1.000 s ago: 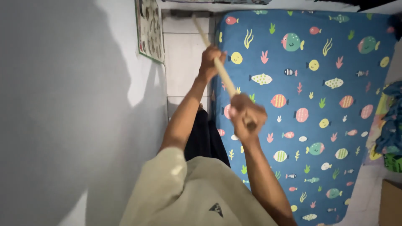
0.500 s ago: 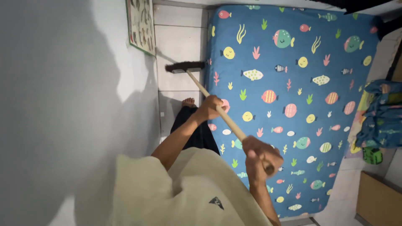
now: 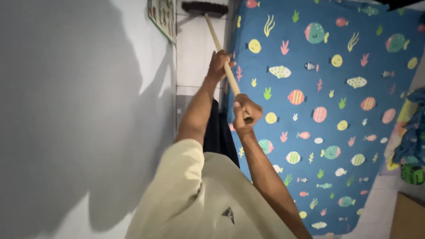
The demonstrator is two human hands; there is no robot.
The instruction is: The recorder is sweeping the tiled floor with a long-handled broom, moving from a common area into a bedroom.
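Left hand (image 3: 218, 64) clenched round wooden broom handle (image 3: 222, 62) partway down shaft. Right hand (image 3: 246, 116) clenched over handle's near end. Handle slants up to dark broom head (image 3: 205, 7), resting on white tiled floor (image 3: 195, 57) strip between grey wall (image 3: 79, 110) and mattress edge. Mattress (image 3: 327, 110) in blue fish-print sheet fills right. Poster (image 3: 163, 17) on wall beside broom head. Crumpled colourful cloth (image 3: 409, 141) at mattress's right edge.

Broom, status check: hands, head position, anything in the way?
Left hand mid-handle, right hand at the end. Broom head on floor tiles between wall and mattress. Nothing blocking.
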